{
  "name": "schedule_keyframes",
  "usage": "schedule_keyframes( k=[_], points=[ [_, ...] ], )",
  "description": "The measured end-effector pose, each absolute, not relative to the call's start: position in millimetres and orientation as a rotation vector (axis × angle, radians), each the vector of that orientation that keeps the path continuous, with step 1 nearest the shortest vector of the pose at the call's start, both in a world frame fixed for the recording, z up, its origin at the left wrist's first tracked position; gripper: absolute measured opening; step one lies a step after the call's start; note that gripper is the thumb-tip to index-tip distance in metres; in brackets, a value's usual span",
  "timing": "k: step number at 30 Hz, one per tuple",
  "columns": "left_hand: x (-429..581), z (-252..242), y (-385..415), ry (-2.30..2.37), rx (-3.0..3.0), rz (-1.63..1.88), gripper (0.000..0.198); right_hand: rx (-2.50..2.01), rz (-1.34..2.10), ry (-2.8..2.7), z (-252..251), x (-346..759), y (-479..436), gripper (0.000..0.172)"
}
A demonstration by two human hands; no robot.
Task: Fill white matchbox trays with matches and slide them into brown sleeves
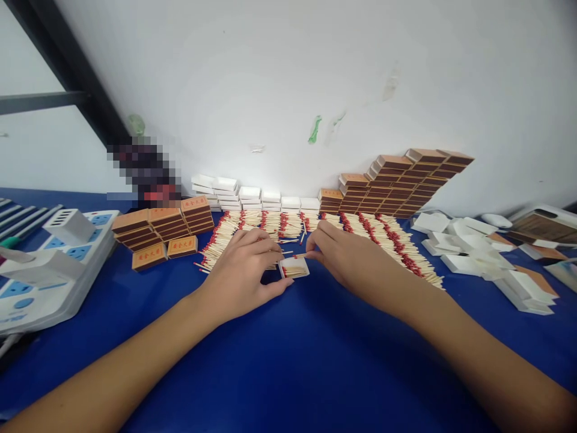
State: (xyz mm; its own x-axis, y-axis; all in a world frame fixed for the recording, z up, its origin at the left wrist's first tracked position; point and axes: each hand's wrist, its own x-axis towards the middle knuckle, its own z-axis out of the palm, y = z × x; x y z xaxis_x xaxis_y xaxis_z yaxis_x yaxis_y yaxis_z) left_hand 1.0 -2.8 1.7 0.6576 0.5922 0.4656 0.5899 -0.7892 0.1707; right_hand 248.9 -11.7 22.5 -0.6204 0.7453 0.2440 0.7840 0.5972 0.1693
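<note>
A small white matchbox tray (294, 267) lies on the blue table (297, 355) between my hands, with a few red-tipped matches in it. My left hand (246, 270) rests beside the tray, its thumb against the tray's near left edge and its fingers curled over loose matches. My right hand (342, 255) pinches a match (299, 255) at its fingertips just above the tray. A long row of red-tipped matches (383, 237) lies spread behind both hands.
Brown matchbox sleeves are stacked at the back right (396, 186) and back left (164, 225). White trays stand along the wall (252, 197) and lie scattered at the right (478, 252). White power strips (49, 264) fill the left edge.
</note>
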Motion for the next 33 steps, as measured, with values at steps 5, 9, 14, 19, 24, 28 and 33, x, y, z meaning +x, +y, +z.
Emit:
schedule_keyframes(
  k=[5, 9, 14, 19, 24, 28, 33],
  points=[
    [0.7, 1.2, -3.6, 1.017, 2.857, 0.81, 0.026, -1.273, -0.227, -2.689, 17.3, 236.7, -19.3, 0.01],
    [1.1, 1.1, -3.3, 1.008, 2.848, 0.819, 0.024, -1.281, 0.047, -2.632, 17.2, 239.0, -13.2, 0.011],
    [1.7, 1.4, -3.7, 1.005, 2.841, 0.798, 0.024, -1.341, 0.056, -2.448, 8.7, 257.9, 16.4, 0.016],
    [1.8, 1.8, -4.1, 1.007, 2.833, 0.777, 0.024, -1.418, 0.104, -2.474, -2.7, 261.0, 40.7, 0.017],
    [2.3, 1.8, -3.1, 1.002, 2.83, 0.78, 0.024, -1.439, 0.171, -2.553, 1.3, 258.5, 40.4, 0.014],
    [2.0, 3.2, -4.4, 1.005, 2.831, 0.785, 0.023, -1.4, 0.08, -2.579, 3.3, 252.1, 31.0, 0.017],
    [1.5, 3.9, -5.9, 1.009, 2.842, 0.777, 0.023, -1.335, -0.042, -2.601, -2.6, 231.5, 26.3, 0.017]
  ],
)
